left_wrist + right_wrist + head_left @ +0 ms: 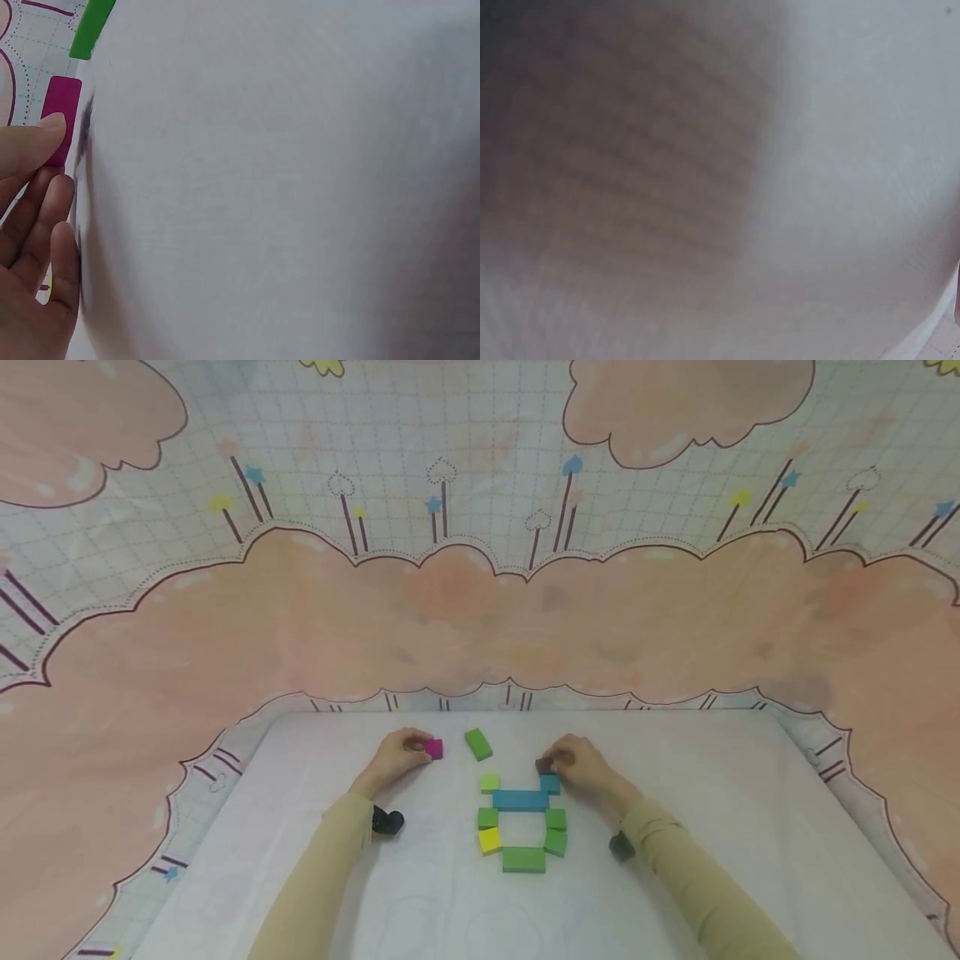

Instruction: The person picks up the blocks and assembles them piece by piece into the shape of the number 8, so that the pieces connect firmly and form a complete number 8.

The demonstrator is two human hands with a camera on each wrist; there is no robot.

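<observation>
In the head view my left hand [393, 755] pinches a magenta block [434, 749] between thumb and fingers, left of a loose green block [478, 744]. The left wrist view shows the thumb pressed on that block's face. My right hand [581, 762] holds a small dark brown block [543, 766] at the far end of a small blue block [550, 785]. A long blue block [521, 800] lies just nearer, with a light green block [490, 783] at its far left corner. The right wrist view is mostly blurred and shows only a sliver of hand.
Nearer on the white table [675, 893], small green blocks [556, 819] and a yellow block [490, 841] form two sides down to a long green block [523, 860]. Black wrist devices [388, 822] sit on both wrists. A patterned cloth [480, 618] hangs behind the table.
</observation>
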